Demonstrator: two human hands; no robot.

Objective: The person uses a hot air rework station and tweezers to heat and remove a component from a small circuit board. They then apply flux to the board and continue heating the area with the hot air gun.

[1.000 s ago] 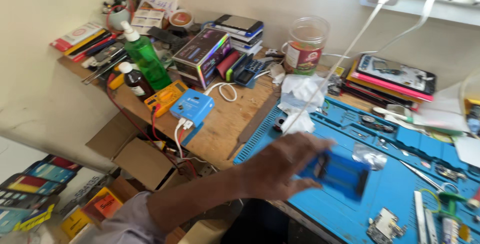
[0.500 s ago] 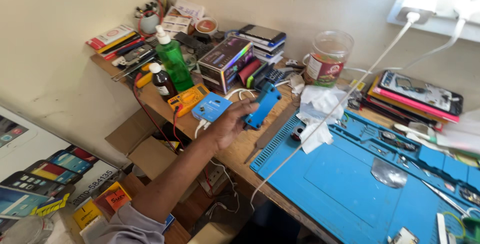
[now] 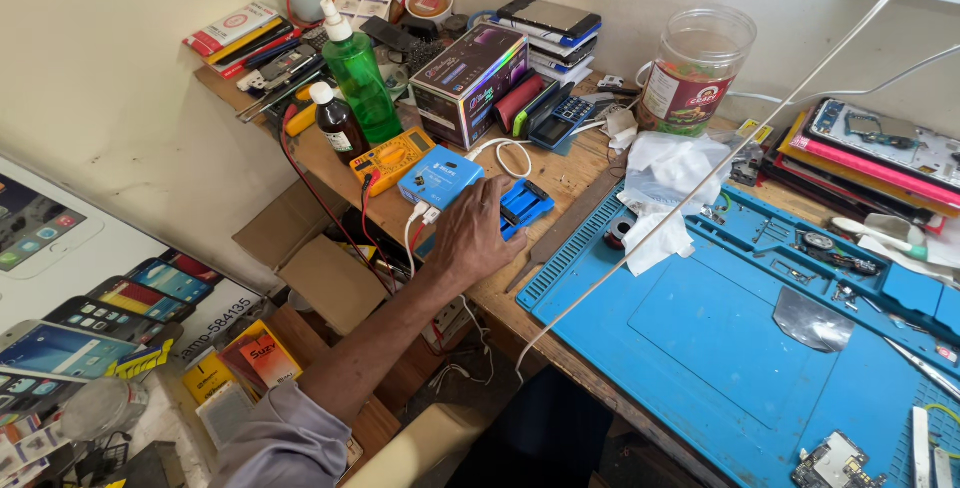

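1. Left hand (image 3: pixel 478 238) – centre frame, palm down, fingers closed over the blue holder (image 3: pixel 522 206) on the wooden bench (image 3: pixel 560 173).
2. Right hand – out of view.
3. Step: setting the holder down beside the small blue box (image 3: pixel 440 176); next calls for a clean release.

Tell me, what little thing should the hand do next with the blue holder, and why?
Probably let go and lift away. The left hand lies flat over the blue holder, which already rests on the wooden bench beside the small blue box, so it looks set down.
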